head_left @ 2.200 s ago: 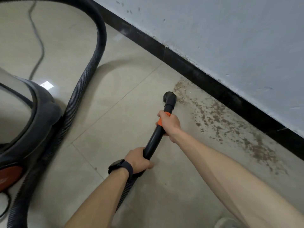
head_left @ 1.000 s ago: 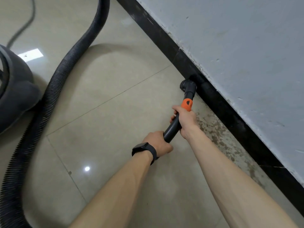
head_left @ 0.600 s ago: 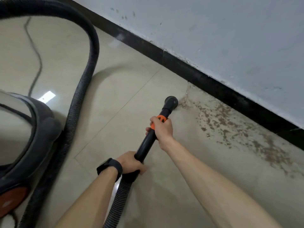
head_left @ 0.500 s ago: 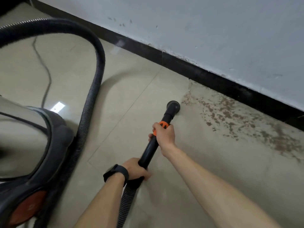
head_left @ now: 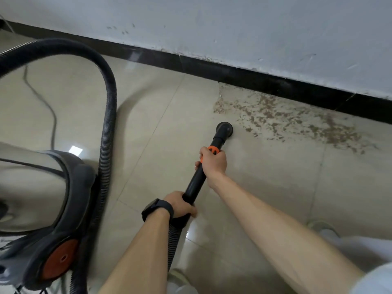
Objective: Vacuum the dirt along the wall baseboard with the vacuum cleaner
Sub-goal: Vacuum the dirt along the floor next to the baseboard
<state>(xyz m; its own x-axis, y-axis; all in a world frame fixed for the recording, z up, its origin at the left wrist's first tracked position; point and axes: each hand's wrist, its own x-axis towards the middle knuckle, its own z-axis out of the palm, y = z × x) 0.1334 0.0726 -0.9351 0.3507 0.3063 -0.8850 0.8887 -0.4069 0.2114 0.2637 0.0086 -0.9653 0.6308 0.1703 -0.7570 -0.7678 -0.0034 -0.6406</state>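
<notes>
1. Since a second ago the nozzle [head_left: 224,128] has come back off the baseboard [head_left: 254,78]. It now sits on the floor [head_left: 159,124] at the near left edge of the dirt [head_left: 297,122], probably to start a fresh pass into the patch.
2. Far left of both hands, the vacuum cleaner [head_left: 42,198] stands on the floor with its cord [head_left: 42,102] trailing behind it. That is close enough that the hose [head_left: 108,115] arcs loosely and does not pull.
3. The hose loops up and over, then runs down to the left hand [head_left: 180,205].
4. The left hand, with a watch [head_left: 158,209] on the wrist, has its fingers [head_left: 189,211] wrapped fully round the rear end of the tube [head_left: 196,181], where the hose joins. This looks like the steadying, steering grip.
5. Further along, the right hand [head_left: 213,163] curls its fingers [head_left: 198,164] tightly round the same tube, just behind the orange collar [head_left: 212,149]. A grip this near the tip gives fine aim.
6. Just beyond the right fingers, the nozzle points down at the floor.
7. Right of the fingers and ahead of them, the brown dirt spreads along the foot of the black baseboard under the wall [head_left: 254,28]. Most of it is still to be cleared.
</notes>
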